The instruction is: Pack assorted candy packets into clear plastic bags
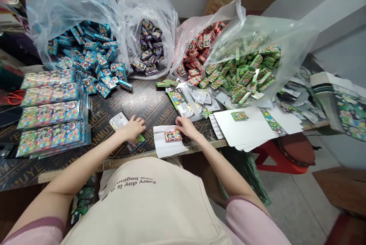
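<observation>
My left hand [133,129] lies palm down, fingers spread, over flat printed packets at the table's front. One packet with a white label [118,120] shows beyond it, and a dark green one [138,141] sticks out below its fingers. My right hand [185,126] pinches the upper right corner of a sheet of white paper [163,149]. On that sheet rests a small red printed box [173,135], just left of my right fingers and not visibly held.
Clear plastic bags hold blue boxes [101,56], purple boxes [151,48], red boxes [200,44] and green boxes [243,71]. Stacked wrapped packs [51,113] stand at left. Loose packets [183,102] lie mid-table; white cards [243,134] overhang the right front edge. A red stool [286,155] stands below.
</observation>
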Motion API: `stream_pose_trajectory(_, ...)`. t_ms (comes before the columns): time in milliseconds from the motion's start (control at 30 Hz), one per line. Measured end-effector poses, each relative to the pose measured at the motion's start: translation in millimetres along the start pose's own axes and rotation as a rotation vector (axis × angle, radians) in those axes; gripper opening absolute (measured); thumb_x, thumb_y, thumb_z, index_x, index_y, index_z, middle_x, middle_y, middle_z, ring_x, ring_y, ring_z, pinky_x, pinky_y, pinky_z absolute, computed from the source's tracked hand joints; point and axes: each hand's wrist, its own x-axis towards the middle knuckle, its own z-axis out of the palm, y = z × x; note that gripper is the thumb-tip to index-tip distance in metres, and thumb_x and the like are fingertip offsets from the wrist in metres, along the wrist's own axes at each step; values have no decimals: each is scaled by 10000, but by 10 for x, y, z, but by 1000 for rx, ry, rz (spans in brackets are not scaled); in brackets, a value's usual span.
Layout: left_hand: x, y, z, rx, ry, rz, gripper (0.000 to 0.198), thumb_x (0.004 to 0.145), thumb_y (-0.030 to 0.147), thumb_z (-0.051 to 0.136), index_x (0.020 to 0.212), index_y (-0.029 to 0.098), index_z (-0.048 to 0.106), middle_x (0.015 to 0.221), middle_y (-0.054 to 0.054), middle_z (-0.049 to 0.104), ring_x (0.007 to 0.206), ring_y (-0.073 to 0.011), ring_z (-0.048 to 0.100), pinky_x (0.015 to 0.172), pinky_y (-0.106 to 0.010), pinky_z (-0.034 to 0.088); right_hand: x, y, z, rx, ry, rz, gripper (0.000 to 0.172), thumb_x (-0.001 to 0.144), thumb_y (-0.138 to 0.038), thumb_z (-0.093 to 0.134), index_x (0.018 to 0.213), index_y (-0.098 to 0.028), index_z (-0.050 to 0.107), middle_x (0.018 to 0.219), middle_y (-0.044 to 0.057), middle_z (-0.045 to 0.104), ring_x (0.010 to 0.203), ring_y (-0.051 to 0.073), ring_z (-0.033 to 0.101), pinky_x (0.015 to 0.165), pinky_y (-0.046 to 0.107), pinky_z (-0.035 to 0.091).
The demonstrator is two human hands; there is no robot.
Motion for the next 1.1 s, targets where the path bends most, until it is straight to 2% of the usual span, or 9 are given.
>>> stream_pose_trajectory(233,27,-52,60,-145,29,-27,425,557,351,824,888,170,630,958,-103,613,998,-296,525,900,-441,345,-47,68,54,66,10,-41,70,780,-164,572,813,-173,632,723,17,674,674,155,609,664,263,442)
stream_pose_trajectory(500,53,-28,112,-172,-42,-27,469,477,293,853,880,189,635,986,-93,606,993,-301,537,854,-395,373,-114,103,60,4,61,-109,161,852,-200,529,774,-187,669,817,63,702,759,191,622,751,321,461)
stream_pose_trajectory(633,34,-47,42,-223,-101,-20,397,439,237,853,767,188,636,891,-58,625,898,-261,575,771,-317,396,-164,52,101,-187,152,-211,251,897,-164,449,761,-193,657,1025,119,676,924,223,578,874,384,436)
stream_pose_trajectory(733,-49,-85,-93,-351,-104,-36,292,517,215,817,744,194,634,714,3,618,710,-193,574,642,-258,378,-185,37,136,-313,119,-303,264,900,-133,411,760,-180,630,925,133,664,858,225,563,820,368,454)
stream_pose_trajectory(833,-225,-151,-282,-523,104,-27,301,644,190,744,928,194,645,763,13,627,686,-157,562,626,-239,374,-172,57,140,-233,86,-282,235,890,-137,399,757,-184,586,791,107,639,766,220,568,745,347,466)
stream_pose_trajectory(933,-425,-210,-417,-672,426,12,409,786,209,636,1189,208,567,948,-34,637,826,-167,570,739,-262,412,-92,-4,72,-10,201,-125,144,902,-231,418,879,-196,555,828,83,642,732,213,597,700,350,481)
stream_pose_trajectory(967,-474,-219,-428,-723,521,16,390,818,227,606,1205,208,561,991,-49,631,867,-172,565,767,-272,418,-51,-74,35,66,266,-76,129,895,-277,452,943,-199,542,891,89,645,759,217,609,705,358,488)
stream_pose_trajectory(1033,-526,-216,-391,-855,687,-19,309,840,260,588,1142,195,592,1010,-61,623,888,-173,560,775,-277,430,43,-311,-43,210,382,-23,258,853,-352,543,1065,-209,506,1041,110,624,868,231,618,742,377,502)
stream_pose_trajectory(1100,-515,-183,-292,-1006,829,-95,259,815,282,623,1050,174,612,973,-56,623,850,-164,564,761,-274,444,138,-654,-92,378,412,-42,393,810,-389,614,1141,-229,475,1151,114,589,973,230,607,792,380,510)
